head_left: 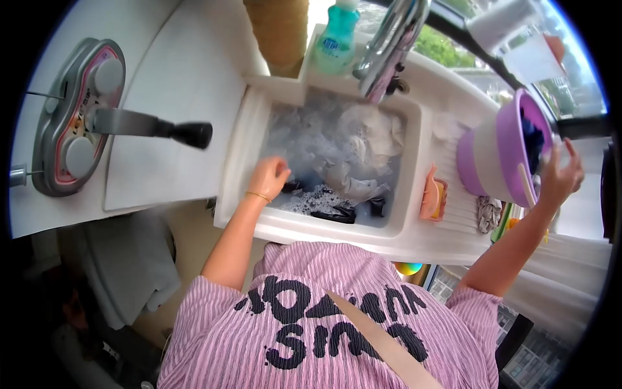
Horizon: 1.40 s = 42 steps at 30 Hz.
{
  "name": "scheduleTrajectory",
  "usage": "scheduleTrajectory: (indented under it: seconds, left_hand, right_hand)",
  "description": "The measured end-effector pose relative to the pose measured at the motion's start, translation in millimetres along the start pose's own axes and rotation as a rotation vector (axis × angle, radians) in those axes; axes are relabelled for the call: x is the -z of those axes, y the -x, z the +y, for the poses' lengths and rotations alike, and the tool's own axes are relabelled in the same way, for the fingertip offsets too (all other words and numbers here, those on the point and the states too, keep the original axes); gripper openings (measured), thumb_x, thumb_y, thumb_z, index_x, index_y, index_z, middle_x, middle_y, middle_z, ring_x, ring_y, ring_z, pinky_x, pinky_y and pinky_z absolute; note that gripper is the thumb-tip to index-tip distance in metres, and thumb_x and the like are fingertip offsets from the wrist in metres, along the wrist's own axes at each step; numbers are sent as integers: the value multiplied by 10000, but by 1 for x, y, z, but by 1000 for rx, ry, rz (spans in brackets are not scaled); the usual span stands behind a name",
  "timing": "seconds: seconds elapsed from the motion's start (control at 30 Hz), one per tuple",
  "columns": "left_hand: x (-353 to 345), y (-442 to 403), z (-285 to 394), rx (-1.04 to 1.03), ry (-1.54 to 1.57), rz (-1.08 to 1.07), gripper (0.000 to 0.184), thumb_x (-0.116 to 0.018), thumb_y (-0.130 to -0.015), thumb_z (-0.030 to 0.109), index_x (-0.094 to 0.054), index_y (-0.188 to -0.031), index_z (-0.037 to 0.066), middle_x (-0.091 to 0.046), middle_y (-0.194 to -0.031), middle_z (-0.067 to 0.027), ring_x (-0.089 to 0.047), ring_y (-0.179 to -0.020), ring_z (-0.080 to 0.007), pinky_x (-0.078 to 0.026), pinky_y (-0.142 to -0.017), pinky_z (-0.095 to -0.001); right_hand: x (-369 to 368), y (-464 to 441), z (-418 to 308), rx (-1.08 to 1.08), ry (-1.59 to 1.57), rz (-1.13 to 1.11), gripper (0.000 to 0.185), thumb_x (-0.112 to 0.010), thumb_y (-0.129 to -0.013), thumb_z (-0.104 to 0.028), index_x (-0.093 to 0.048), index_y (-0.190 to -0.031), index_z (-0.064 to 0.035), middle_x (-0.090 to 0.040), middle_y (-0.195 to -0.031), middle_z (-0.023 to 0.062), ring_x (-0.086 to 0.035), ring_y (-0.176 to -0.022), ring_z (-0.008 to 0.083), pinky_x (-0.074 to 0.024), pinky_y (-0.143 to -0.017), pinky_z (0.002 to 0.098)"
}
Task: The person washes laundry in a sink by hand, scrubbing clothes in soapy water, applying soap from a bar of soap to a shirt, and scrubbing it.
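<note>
The right hand, fingers spread, is at the purple bucket's rim; whether it grips, I cannot tell. The left hand, half-open and visibly holding nothing, is over the sink's left side, nearer the wet clothes soaking there. Farther right, the bucket, mouth toward the right hand, holds dark cloth; between lies a pink soap dish.

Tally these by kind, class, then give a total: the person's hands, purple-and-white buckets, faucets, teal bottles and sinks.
Hands: 2 (left hand, right hand)
Purple-and-white bucket: 1
Faucet: 1
Teal bottle: 1
Sink: 1
Total: 6
</note>
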<state>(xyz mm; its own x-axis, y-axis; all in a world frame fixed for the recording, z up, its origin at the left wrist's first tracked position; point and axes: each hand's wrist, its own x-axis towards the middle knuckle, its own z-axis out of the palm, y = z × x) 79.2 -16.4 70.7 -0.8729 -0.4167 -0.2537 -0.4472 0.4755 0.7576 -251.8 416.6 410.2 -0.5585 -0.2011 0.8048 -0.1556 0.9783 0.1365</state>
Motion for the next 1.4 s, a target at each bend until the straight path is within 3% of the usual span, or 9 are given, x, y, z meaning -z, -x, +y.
scheduleTrajectory:
  seconds: [0.17,0.27,0.37,0.47,0.57,0.77,0.87,1.17,1.4]
  left_hand:
    - [-15,4,-1,-141,-388,-239,664,-838,-728,391,-625,-1260,54,-601,-1222,-170,-587,-1147,-343,-467,-988,-443]
    - [-33,0,30,170,-729,-579,1000,-866,-635,495,-445,-1492,196,-439,-1444,-151,-477,-1316,-414,-367,-1089,-580]
    - [-65,-15,10,181,-778,-599,728,-767,-783,374,-535,-1426,122,-522,-1422,-196,-502,-1327,-397,-400,-1091,-527]
    - [-63,-31,6,211,-776,-693,575,-690,-848,249,-576,-1375,50,-579,-1372,-231,-551,-1288,-369,-421,-1092,-461]
    - [-48,-25,-23,110,-427,-548,524,-641,-864,160,-576,-1359,2,-600,-1343,-244,-581,-1255,-348,-435,-1085,-404]
    - [-3,-12,-10,279,384,-200,459,-584,-884,9,-565,-1341,-26,-656,-1233,-94,-604,-1132,-191,-463,-1010,-306]
    - [3,-12,-18,293,548,-74,482,-602,-874,38,-559,-1348,-35,-659,-1267,-153,-613,-1168,-248,-456,-1028,-339]
    - [49,-12,4,224,472,-3,350,-608,-886,65,-619,-1220,-37,-699,-1111,-116,-637,-1038,-195,-487,-931,-331]
    - [33,-22,4,112,86,103,264,-627,-894,128,-636,-1123,-3,-691,-994,-226,-656,-945,-387,-507,-848,-419]
  right_hand:
    - [16,100,-129,72,-683,-546,181,-660,-913,-104,-680,-1077,-30,-692,-1067,131,-646,-1033,271,-476,-919,355]
    - [9,189,-196,105,-1019,-1163,242,-688,-860,-120,-691,-1092,-52,-683,-1088,134,-641,-1031,298,-493,-902,383]
    - [-13,280,-241,556,-1191,-1500,313,-738,-817,-183,-701,-1098,-50,-649,-1129,167,-598,-1073,366,-486,-960,420]
    - [-16,337,-250,781,-791,-1141,588,-811,-758,-279,-618,-1307,-197,-510,-1411,163,-401,-1330,442,-353,-1101,546]
    - [-43,350,-248,735,-646,-1254,680,-827,-740,-317,-575,-1370,-263,-429,-1492,171,-318,-1388,467,-303,-1120,593]
    - [-98,330,-232,500,-646,-1376,306,-768,-772,-306,-708,-965,-76,-707,-1046,143,-608,-1057,376,-476,-924,489]
    - [-109,327,-217,502,-650,-1419,273,-741,-787,-301,-720,-908,-58,-715,-972,139,-635,-1008,354,-496,-883,463]
    - [-105,337,-203,690,-441,-1527,298,-699,-750,-186,-750,-1022,-79,-717,-1066,163,-649,-1046,374,-499,-923,485]
    - [-91,320,-199,936,-383,-1738,324,-721,-723,-193,-744,-1022,-69,-716,-1085,187,-669,-1059,386,-540,-862,475]
